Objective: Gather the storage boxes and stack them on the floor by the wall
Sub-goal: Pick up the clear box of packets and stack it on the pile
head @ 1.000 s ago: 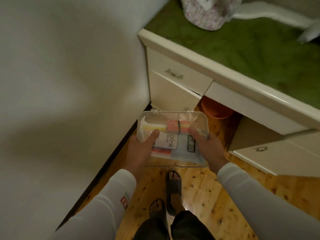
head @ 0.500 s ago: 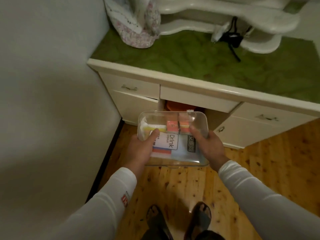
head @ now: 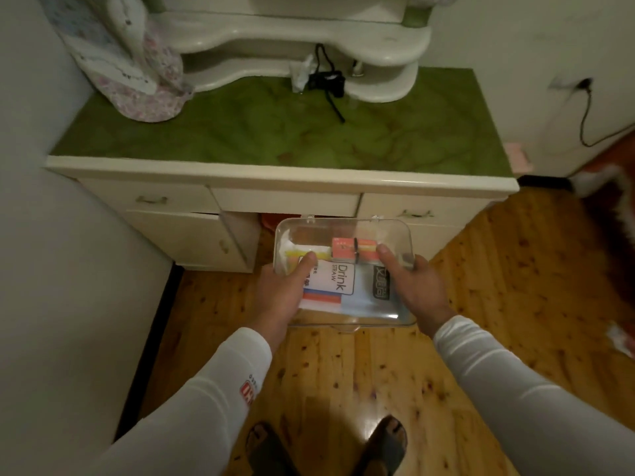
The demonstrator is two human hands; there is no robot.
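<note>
A clear plastic storage box (head: 343, 231) with a lid is carried level in front of me, above the wooden floor (head: 343, 372). Inside lie a white packet marked "Drink Straw", a red and orange pack and blue sheets. My left hand (head: 280, 293) grips its left side with the thumb on the lid. On the right side, my right hand (head: 417, 290) grips it the same way. The white wall (head: 68, 286) runs along my left.
A cream desk (head: 281, 173) with a green top stands right ahead, one left drawer slightly ajar. A floral bag (head: 137, 87) and a black corded item (head: 326, 84) lie on it. A cable hangs on the right wall. My sandalled feet are below.
My view has turned right and risen, so the whole desk now faces me. The box and both hands keep the same grip in front of me.
</note>
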